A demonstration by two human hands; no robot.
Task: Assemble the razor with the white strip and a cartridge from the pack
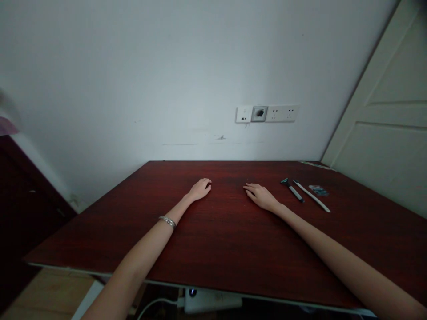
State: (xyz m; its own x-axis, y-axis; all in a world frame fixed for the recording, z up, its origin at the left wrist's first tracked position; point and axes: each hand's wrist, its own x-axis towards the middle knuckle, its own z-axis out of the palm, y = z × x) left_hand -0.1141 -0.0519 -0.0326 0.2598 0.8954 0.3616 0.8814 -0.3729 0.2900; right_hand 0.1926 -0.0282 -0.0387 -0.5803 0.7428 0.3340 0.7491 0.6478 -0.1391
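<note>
In the head view, 2 bare hands lie on a dark red tabletop, well apart from each other. The left hand is loose, with its fingers bent a little and a small gap by the thumb. It holds nothing. A shiny bracelet goes around that arm. The right hand is loose too, with its fingers a bit spread, and it holds nothing.

3 small things lie to the right of the right hand, not touching it. The razor is nearest. Just beside it is a thin white stick with a dark tip. Past that is a small see-through packet; what is in it is too blurry to tell.

Behind the tabletop is a pale wall with a row of sockets. Below the front edge sits a white box.
</note>
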